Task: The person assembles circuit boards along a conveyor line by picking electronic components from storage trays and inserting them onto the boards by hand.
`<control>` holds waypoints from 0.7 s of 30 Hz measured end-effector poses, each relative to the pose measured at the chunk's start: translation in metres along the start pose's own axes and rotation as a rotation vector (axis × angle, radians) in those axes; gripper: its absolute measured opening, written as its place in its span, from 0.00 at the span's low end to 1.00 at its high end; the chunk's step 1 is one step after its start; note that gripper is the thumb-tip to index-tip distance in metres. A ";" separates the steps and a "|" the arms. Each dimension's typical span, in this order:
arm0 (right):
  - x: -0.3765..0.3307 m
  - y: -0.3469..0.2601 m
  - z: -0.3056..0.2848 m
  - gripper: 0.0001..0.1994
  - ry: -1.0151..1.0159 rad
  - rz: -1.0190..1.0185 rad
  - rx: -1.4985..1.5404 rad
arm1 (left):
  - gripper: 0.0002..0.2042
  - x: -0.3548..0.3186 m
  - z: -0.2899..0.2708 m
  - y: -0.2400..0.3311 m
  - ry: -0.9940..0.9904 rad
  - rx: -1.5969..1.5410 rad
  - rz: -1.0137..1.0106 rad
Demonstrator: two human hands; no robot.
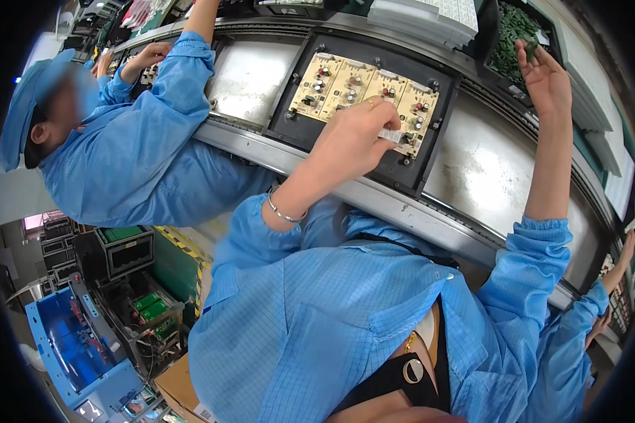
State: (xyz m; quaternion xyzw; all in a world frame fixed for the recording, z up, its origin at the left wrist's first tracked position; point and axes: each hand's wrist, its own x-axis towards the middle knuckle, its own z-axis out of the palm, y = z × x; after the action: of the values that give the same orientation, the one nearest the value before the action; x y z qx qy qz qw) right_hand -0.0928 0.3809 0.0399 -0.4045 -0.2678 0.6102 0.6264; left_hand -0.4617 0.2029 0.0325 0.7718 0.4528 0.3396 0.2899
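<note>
The left hand (363, 137), its wrist ringed by a silver metal bracelet (283, 213), is over 4 beige rectangular circuit boards (340, 83) set side by side in a square black tray (300, 132) on the metal conveyor (257, 150). Its thumb and fingers are bent inward around a small whitish ribbed piece (389, 134); I cannot tell whether that piece is grasped or belongs to a board. The right hand (547, 83) is raised beside a black open bin (488, 51) of small dark green parts (515, 32), palm partly open, fingertips pinching 1 small dark green piece (530, 50). Stacked white trays (427, 21) stand beyond the boards. At the left, a co-worker in blue (130, 158) reaches over the conveyor.
</note>
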 end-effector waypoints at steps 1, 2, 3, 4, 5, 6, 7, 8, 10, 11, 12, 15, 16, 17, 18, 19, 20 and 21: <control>0.002 0.002 0.001 0.15 -0.035 -0.016 -0.017 | 0.12 0.004 0.000 -0.004 -0.030 0.077 0.014; 0.004 0.003 0.000 0.15 -0.069 -0.032 -0.035 | 0.12 0.007 0.000 -0.006 -0.060 0.153 0.029; 0.005 0.004 -0.002 0.15 -0.068 -0.031 -0.034 | 0.12 0.010 0.001 -0.008 -0.062 0.153 0.028; 0.006 0.005 -0.005 0.16 -0.135 0.003 0.000 | 0.11 0.014 0.003 -0.008 -0.067 0.203 0.056; 0.006 0.004 -0.009 0.16 -0.201 0.036 0.035 | 0.12 0.016 0.005 -0.008 -0.073 0.252 0.084; 0.004 0.004 -0.014 0.16 -0.196 0.035 0.033 | 0.12 0.019 0.008 -0.009 -0.075 0.248 0.086; -0.001 0.003 -0.015 0.17 -0.316 0.109 0.146 | 0.12 0.019 0.011 -0.010 -0.067 0.282 0.107; -0.006 0.002 -0.018 0.18 -0.433 0.183 0.259 | 0.13 0.021 0.014 -0.012 -0.061 0.316 0.130; -0.020 -0.002 -0.022 0.19 -0.447 0.207 0.307 | 0.13 0.026 0.021 -0.017 -0.066 0.324 0.177; -0.030 -0.004 -0.018 0.20 -0.475 0.236 0.357 | 0.13 0.027 0.023 -0.018 -0.061 0.342 0.218; -0.042 -0.006 -0.014 0.20 -0.470 0.234 0.356 | 0.13 0.028 0.024 -0.017 -0.064 0.338 0.221; -0.084 0.000 0.034 0.20 -0.242 0.236 0.344 | 0.12 0.025 0.018 -0.019 -0.076 0.379 0.183; -0.099 0.001 0.045 0.20 -0.157 0.234 0.323 | 0.12 0.025 0.016 -0.018 -0.097 0.372 0.184; -0.110 0.001 0.048 0.20 -0.065 0.225 0.304 | 0.13 0.026 0.016 -0.017 -0.125 0.361 0.192; -0.115 0.004 0.042 0.20 -0.061 0.223 0.306 | 0.13 0.026 0.015 -0.016 -0.129 0.360 0.194; -0.119 0.010 0.031 0.20 -0.134 0.248 0.359 | 0.13 0.027 0.015 -0.016 -0.135 0.373 0.200; -0.121 0.018 0.018 0.20 -0.209 0.274 0.413 | 0.13 0.027 0.015 -0.015 -0.142 0.389 0.204; -0.120 0.027 0.005 0.20 -0.295 0.307 0.480 | 0.13 0.028 0.016 -0.015 -0.146 0.390 0.207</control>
State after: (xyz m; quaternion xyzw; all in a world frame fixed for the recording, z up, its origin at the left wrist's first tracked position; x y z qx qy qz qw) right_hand -0.1253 0.2616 0.0386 -0.1881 -0.1401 0.7954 0.5589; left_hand -0.4464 0.2316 0.0189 0.8781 0.4060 0.2169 0.1309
